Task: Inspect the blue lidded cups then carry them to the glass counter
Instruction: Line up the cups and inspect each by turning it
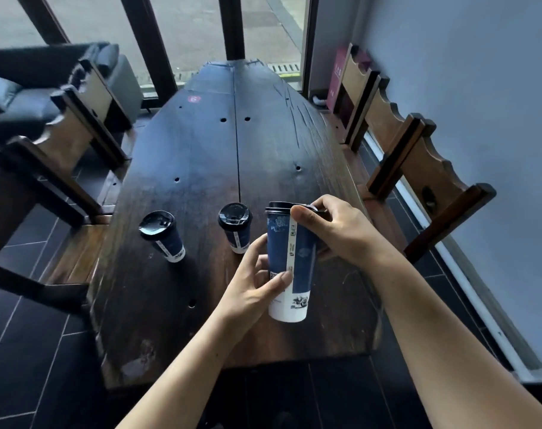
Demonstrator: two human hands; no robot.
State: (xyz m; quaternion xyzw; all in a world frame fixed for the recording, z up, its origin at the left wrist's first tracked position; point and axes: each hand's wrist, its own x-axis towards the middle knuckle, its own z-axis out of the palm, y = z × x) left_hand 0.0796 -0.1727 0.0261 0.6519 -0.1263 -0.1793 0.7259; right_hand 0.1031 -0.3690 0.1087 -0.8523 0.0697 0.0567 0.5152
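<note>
We held one blue lidded cup (pixel 289 264) upright above the dark wooden table (pixel 201 156), between both hands. Our left hand (pixel 257 283) was curled around its lower half, thumb pressed on the white seam strip. Our right hand (pixel 331 230) gripped the top by the black lid's rim. Two more blue cups stood on the table beyond our left hand: one (pixel 237 227) close by, the other (pixel 164 235) farther left.
</note>
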